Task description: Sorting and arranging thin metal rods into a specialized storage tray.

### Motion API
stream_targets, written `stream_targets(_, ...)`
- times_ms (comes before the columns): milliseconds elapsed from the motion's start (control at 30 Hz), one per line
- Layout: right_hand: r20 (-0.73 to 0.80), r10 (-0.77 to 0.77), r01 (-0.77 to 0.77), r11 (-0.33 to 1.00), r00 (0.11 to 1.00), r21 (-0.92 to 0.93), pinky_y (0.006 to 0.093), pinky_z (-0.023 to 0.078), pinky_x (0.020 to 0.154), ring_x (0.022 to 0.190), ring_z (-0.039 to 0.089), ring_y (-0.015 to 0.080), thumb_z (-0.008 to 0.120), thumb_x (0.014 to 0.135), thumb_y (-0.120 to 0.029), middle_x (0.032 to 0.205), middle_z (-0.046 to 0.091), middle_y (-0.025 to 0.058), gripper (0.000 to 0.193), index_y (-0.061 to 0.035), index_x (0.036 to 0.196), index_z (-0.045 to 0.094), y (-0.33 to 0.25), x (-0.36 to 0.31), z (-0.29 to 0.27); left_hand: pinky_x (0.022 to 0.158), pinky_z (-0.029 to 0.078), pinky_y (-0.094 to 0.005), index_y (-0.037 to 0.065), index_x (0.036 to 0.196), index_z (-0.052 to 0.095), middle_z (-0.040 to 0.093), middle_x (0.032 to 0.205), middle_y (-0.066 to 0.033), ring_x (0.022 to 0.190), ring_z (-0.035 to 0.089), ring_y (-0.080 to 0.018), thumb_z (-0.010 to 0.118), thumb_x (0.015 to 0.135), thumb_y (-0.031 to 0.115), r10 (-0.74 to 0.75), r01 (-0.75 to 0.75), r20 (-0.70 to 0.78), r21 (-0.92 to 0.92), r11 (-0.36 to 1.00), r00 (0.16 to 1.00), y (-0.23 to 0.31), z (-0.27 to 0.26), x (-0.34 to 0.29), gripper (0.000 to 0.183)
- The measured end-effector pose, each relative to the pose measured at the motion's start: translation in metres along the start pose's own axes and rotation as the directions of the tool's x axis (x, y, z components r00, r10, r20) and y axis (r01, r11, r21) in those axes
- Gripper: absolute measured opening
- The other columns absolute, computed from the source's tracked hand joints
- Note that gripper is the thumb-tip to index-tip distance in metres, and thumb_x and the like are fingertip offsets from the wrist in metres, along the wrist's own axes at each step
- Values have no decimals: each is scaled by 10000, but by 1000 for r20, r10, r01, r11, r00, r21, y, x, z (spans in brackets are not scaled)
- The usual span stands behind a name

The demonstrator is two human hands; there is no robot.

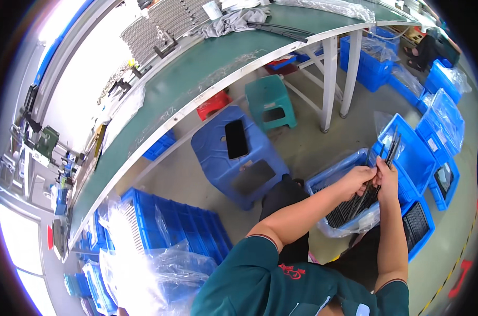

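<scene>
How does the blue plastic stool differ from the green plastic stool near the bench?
The blue plastic stool looks larger and stands out on the open floor; the green plastic stool looks smaller and sits under the edge of the long green workbench. The blue one carries a black phone on its seat; the green one's seat is bare. Both are square-topped with a slot in the seat.
</scene>
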State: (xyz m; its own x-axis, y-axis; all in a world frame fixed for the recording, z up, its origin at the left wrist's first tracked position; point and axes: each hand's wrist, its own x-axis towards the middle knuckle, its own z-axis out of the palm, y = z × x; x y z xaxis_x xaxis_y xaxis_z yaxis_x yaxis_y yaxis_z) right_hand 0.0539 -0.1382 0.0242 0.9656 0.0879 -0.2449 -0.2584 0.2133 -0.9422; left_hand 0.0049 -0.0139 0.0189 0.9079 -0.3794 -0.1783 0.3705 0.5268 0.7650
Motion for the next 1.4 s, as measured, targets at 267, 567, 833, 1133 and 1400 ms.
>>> stream_targets(267,-289,-236,305,925,928,226,220,228,359,372,307,53,658,830,-296,487,346,-72,269,-123,702,498,-23,99,-115,409,296,-227,54,745,517,452,646,1,476,379,-78,511,927,330,-270,255,237,92,963,933,-8,0,-25,330)
stream_targets(567,88,13,-8,998,996,-63,227,232,349,384,339,53,639,839,-234,519,430,-54,202,-107,723,534,-5,-13,-5,836,509,-455,17,884,540,627,1009,-185,944,625,-354,530,910,349,-21,90,253,-263,961,967,-4,-28,-4,333)
stream_targets(833,360,166,-12,920,918,-392,203,265,370,432,402,43,582,895,-298,544,462,-36,255,-86,779,504,-2,1,7,554,388,-272,52,854,551,504,780,-26,641,462,-139,575,891,318,-103,129,161,-156,979,981,16,-30,-23,270)
stream_targets(1133,249,65,38,921,966,-388,217,347,413,471,459,76,539,906,-269,607,530,19,280,2,973,518,-13,-21,-20,573,390,-272,19,851,571,511,757,-25,617,435,-119,547,919,253,115,-122,-51,-157,980,992,27,-30,-14,245)
stream_targets(1400,376,247,-165,958,893,-236,199,236,365,426,375,42,621,860,-241,591,477,-7,233,-79,803,464,-9,-32,-29,548,367,-257,23,831,583,490,721,-15,583,403,-107,566,913,269,267,-304,-215,-160,939,939,33,-36,-7,259)
